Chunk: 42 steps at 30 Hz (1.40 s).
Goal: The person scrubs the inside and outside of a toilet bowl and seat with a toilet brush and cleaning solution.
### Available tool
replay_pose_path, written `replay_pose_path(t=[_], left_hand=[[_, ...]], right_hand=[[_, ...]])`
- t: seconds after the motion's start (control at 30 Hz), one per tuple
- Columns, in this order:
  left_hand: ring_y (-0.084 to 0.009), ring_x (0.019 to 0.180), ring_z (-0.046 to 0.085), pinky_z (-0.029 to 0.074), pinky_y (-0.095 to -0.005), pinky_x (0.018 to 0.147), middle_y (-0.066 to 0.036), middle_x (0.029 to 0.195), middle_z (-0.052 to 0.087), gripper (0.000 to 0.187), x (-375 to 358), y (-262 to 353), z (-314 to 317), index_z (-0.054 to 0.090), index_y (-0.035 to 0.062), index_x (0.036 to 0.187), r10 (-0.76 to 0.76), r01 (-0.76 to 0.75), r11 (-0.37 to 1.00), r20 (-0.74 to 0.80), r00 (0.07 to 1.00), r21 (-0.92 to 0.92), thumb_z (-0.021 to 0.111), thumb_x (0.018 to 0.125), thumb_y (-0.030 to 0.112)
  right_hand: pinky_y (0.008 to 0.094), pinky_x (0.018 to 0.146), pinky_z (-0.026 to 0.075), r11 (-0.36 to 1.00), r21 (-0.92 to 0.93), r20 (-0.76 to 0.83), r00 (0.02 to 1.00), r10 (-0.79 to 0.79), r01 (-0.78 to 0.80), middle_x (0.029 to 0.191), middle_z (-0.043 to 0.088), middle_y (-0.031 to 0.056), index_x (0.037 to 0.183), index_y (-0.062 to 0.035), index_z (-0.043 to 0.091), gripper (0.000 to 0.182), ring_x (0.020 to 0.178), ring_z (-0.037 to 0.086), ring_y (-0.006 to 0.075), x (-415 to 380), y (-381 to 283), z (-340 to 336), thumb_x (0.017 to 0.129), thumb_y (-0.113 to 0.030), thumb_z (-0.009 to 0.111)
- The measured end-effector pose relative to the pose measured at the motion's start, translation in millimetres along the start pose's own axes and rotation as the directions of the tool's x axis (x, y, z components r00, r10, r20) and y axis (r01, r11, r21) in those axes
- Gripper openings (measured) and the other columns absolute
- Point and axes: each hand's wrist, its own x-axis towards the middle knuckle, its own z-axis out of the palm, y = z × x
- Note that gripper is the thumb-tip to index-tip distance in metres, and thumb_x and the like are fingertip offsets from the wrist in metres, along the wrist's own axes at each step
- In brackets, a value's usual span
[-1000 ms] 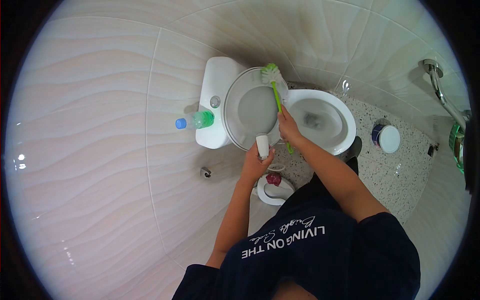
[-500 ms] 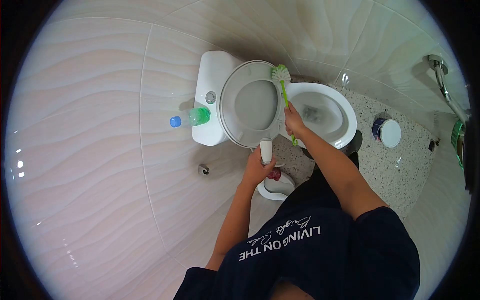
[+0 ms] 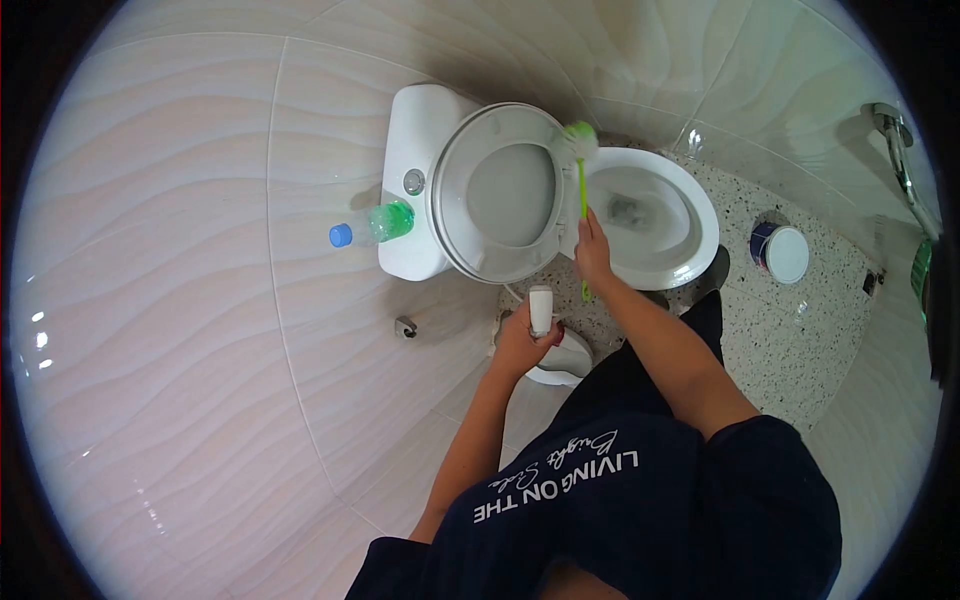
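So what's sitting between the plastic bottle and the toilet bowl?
In the head view, the cistern and the raised lid lie between the bottle and the bowl.

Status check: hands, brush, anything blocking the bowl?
Right hand grips green toilet brush, head at raised seat. Left hand holds white sprayer. Bowl unobstructed.
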Motion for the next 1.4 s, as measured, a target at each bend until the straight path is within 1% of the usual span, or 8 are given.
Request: replay_pose_path(t=[0.13, 0.2, 0.37, 0.43, 0.57, 0.67, 1.07, 1.4], left_hand=[[-0.0258, 0.073, 0.059, 0.047, -0.0332, 0.068, -0.012, 0.080, 0.061, 0.025, -11.1, -0.8, -0.7, 0.054, 0.0037, 0.099, -0.049, 0.049, 0.998, 0.020, 0.999, -0.031, 0.062, 0.076, 0.009], [-0.0261, 0.076, 0.060, 0.047, -0.0334, 0.070, -0.012, 0.082, 0.061, 0.025, -18.0, -3.5, -1.8, 0.054, 0.0035, 0.099, -0.095, 0.095, 0.995, 0.012, 0.995, -0.030, 0.061, 0.076, 0.009], [-0.0155, 0.075, 0.056, 0.046, -0.0287, 0.070, -0.009, 0.083, 0.059, 0.020, -31.1, -24.3, -4.7, 0.054, 0.0024, 0.096, -0.083, 0.077, 0.995, -0.097, 0.992, -0.071, 0.060, 0.077, 0.006], [-0.0155, 0.075, 0.056, 0.046, -0.0286, 0.070, -0.008, 0.083, 0.059, 0.020, -35.9, -35.5, -8.0, 0.054, 0.0026, 0.096, -0.087, 0.083, 0.996, -0.109, 0.990, -0.046, 0.060, 0.077, 0.006], [-0.0157, 0.075, 0.056, 0.046, -0.0284, 0.070, -0.008, 0.082, 0.059, 0.020, -40.8, -45.6, -12.4, 0.054, 0.0029, 0.096, -0.141, 0.135, 0.989, -0.127, 0.982, -0.053, 0.060, 0.077, 0.005], [-0.0160, 0.076, 0.057, 0.046, -0.0283, 0.071, -0.008, 0.083, 0.059, 0.020, -43.4, -43.9, -16.2, 0.053, 0.0022, 0.097, -0.158, 0.153, 0.987, -0.176, 0.972, -0.043, 0.058, 0.078, 0.004], [-0.0148, 0.081, 0.055, 0.045, -0.0287, 0.072, -0.007, 0.088, 0.058, 0.020, -66.4, -73.5, -31.3, 0.051, 0.0017, 0.099, -0.244, 0.219, 0.970, -0.380, 0.892, -0.108, 0.058, 0.081, 0.003], [-0.0141, 0.085, 0.054, 0.044, -0.0279, 0.076, -0.006, 0.090, 0.057, 0.017, -73.2, -105.5, -36.2, 0.051, 0.0033, 0.099, -0.307, 0.233, 0.950, -0.498, 0.811, -0.207, 0.057, 0.083, 0.005]], right_hand=[[0.0247, 0.032, 0.024, 0.863, 0.105, 0.136, 0.867, 0.479, -0.493, 0.053, 0.033, 0.0005, 0.135, -0.0286, 0.032, 0.041, 0.036, 0.029, 0.0111, -55.8, -42.4, -15.0, 0.095, -0.034, 0.035], [0.0248, 0.031, 0.025, 0.655, -0.007, 0.314, 0.620, 0.719, -0.756, 0.057, 0.037, 0.0029, 0.124, -0.0235, 0.036, 0.031, 0.035, 0.031, 0.0124, -53.4, -17.6, -17.0, 0.095, -0.033, 0.033], [0.0255, 0.032, 0.026, 0.563, -0.002, 0.368, 0.523, 0.769, -0.826, 0.066, 0.040, 0.0037, 0.106, -0.0196, 0.038, 0.020, 0.040, 0.032, 0.0122, -131.8, -79.3, -17.9, 0.095, -0.035, 0.030], [0.0238, 0.031, 0.023, 0.371, 0.024, 0.613, 0.306, 0.728, -0.929, 0.064, 0.039, 0.0030, 0.102, -0.0185, 0.036, 0.019, 0.039, 0.030, 0.0105, -150.6, -94.8, -28.5, 0.095, -0.036, 0.031], [0.0228, 0.030, 0.020, 0.293, -0.009, 0.541, 0.241, 0.806, -0.956, 0.058, 0.035, 0.0014, 0.090, -0.0147, 0.036, 0.023, 0.036, 0.029, 0.0088, -90.2, -63.1, -24.0, 0.096, -0.035, 0.027], [0.0231, 0.031, 0.020, 0.406, 0.023, 0.440, 0.374, 0.817, -0.914, 0.058, 0.035, 0.0018, 0.086, -0.0134, 0.035, 0.025, 0.036, 0.029, 0.0095, -81.7, -71.8, -13.3, 0.096, -0.034, 0.026], [0.0197, 0.033, 0.020, 0.461, -0.162, 0.439, 0.355, 0.825, -0.872, 0.065, 0.035, 0.0015, 0.134, -0.0363, 0.025, 0.040, 0.041, 0.025, 0.0069, -133.6, -138.3, -94.5, 0.095, -0.036, 0.034], [0.0206, 0.030, 0.019, 0.444, -0.002, 0.370, 0.412, 0.833, -0.896, 0.057, 0.032, -0.0001, 0.113, -0.0266, 0.042, 0.022, 0.037, 0.024, 0.0072, -99.9, -118.0, -55.8, 0.095, -0.038, 0.036]])
